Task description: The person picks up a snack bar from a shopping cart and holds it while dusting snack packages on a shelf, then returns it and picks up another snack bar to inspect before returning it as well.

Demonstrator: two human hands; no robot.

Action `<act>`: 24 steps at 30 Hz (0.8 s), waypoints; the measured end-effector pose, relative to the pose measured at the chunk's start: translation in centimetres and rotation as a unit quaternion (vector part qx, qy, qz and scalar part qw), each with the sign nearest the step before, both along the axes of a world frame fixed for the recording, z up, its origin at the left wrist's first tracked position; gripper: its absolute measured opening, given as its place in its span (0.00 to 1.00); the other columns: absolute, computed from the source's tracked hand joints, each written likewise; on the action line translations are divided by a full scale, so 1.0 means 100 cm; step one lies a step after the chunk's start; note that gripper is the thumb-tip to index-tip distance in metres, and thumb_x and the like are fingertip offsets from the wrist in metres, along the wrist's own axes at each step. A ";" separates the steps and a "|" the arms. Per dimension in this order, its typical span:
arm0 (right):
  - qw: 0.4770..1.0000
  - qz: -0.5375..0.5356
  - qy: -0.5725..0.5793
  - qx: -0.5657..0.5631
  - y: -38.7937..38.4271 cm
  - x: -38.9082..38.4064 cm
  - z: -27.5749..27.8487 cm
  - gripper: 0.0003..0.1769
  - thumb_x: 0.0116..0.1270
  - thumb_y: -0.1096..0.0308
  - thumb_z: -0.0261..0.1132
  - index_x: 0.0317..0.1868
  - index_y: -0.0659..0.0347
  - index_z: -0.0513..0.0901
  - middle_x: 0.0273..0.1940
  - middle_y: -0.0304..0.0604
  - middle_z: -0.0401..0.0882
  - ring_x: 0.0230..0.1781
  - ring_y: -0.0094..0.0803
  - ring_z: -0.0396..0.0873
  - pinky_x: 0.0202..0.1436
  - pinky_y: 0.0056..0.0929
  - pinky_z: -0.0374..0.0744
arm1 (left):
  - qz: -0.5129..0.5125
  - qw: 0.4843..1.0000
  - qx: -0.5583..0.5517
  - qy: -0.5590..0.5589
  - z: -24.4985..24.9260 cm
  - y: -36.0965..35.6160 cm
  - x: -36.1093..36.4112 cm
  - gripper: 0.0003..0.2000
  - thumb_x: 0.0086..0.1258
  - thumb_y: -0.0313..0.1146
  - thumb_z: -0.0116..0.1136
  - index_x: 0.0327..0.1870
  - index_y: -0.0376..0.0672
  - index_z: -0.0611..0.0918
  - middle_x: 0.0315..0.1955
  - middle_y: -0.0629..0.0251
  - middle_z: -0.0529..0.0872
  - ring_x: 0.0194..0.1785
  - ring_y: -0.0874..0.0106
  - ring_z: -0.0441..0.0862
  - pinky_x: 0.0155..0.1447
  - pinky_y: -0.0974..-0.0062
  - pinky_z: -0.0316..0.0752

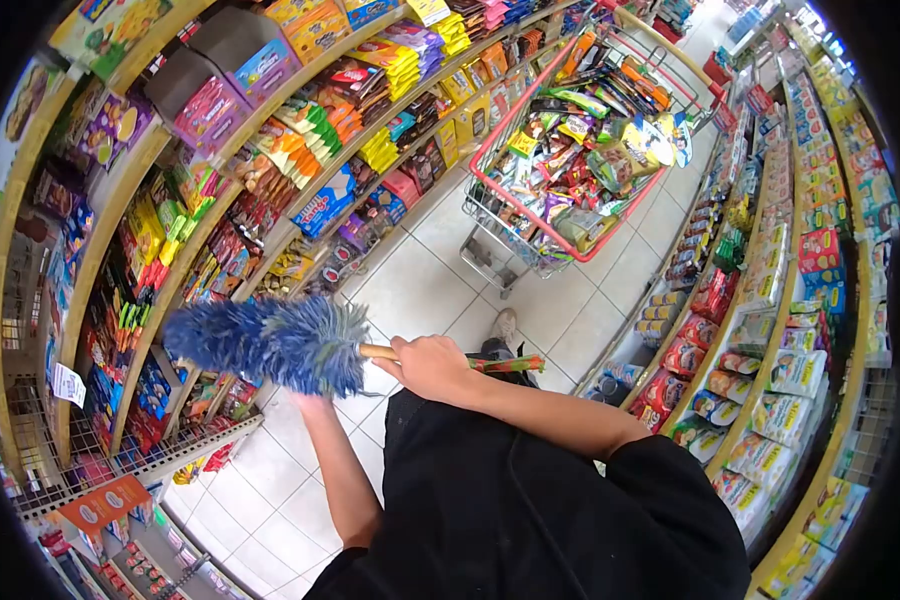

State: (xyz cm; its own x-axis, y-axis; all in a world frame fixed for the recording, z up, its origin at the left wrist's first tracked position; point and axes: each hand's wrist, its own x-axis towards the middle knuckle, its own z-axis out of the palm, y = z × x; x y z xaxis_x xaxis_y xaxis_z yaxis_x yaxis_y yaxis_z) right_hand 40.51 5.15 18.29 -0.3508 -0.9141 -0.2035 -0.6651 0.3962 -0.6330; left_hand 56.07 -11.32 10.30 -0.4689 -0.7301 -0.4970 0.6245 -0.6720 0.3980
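Observation:
A feather duster [270, 343] with blue and grey feathers lies sideways in front of my body, its feathered end pointing left. My right hand [432, 366] is closed around its wooden handle, and the green and red end of the handle sticks out to the right of the fist. My left hand [313, 402] is under the feathers, which hide most of it; its fingers do not show. Close to the feathers' left end are shelves [195, 255] of packaged sweets and snacks.
A cart [576, 252] with a red rim, heaped with colourful packets, stands ahead on the tiled floor [410, 262]. Shelves [760, 400] of packaged goods curve along the right. A lower rack [170, 530] stands at the bottom left. My shoe [504, 324] shows below.

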 end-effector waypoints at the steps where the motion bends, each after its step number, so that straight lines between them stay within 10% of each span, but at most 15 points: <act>1: 1.000 -0.007 0.003 -0.003 -0.006 0.005 0.003 0.25 0.67 0.47 0.52 0.33 0.64 0.77 0.18 0.52 0.77 0.21 0.50 0.78 0.27 0.46 0.75 | -0.029 0.999 -0.022 0.025 -0.004 0.002 0.005 0.21 0.70 0.46 0.42 0.56 0.40 0.73 0.53 0.58 0.76 0.57 0.59 0.71 0.64 0.57 0.63; 19: 0.997 0.054 0.043 -0.019 -0.045 0.062 -0.007 0.23 0.65 0.49 0.55 0.35 0.65 0.77 0.20 0.53 0.78 0.22 0.50 0.79 0.28 0.45 0.76 | -0.026 0.994 -0.084 0.065 -0.019 0.030 0.079 0.24 0.71 0.45 0.38 0.62 0.39 0.67 0.59 0.57 0.71 0.59 0.59 0.70 0.64 0.59 0.64; 21: 0.997 0.044 0.059 -0.001 -0.034 0.059 -0.002 0.22 0.64 0.50 0.57 0.34 0.65 0.77 0.20 0.53 0.78 0.23 0.51 0.79 0.28 0.46 0.76 | 0.095 0.992 0.045 0.066 0.028 0.044 0.065 0.21 0.71 0.44 0.39 0.58 0.39 0.70 0.54 0.57 0.75 0.57 0.60 0.72 0.63 0.60 0.65; 24: 0.993 0.085 0.077 -0.022 -0.041 0.066 0.003 0.21 0.64 0.50 0.58 0.31 0.63 0.77 0.20 0.56 0.77 0.23 0.54 0.78 0.28 0.48 0.75 | 0.118 0.989 -0.008 0.088 -0.033 0.025 0.086 0.19 0.71 0.43 0.41 0.53 0.38 0.74 0.49 0.58 0.79 0.54 0.62 0.75 0.61 0.63 0.68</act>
